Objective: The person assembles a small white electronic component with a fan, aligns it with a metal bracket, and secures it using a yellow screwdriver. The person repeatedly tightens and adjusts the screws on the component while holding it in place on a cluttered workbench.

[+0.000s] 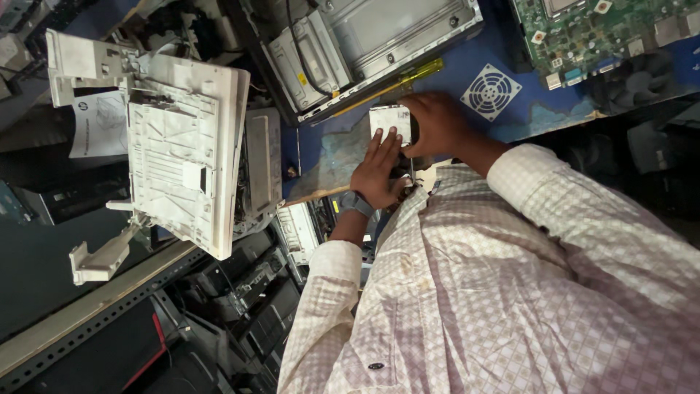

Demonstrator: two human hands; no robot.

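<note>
Head view: small grey box (pixel 389 120) half hidden under both hands.

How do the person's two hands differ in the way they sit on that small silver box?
The left hand lies with its fingers stretched flat across the small silver box, while the right hand curls round the box's side. The left wrist carries a dark watch; the right wrist is bare. Both hands touch the box, and both come out of checked shirt sleeves.
</note>
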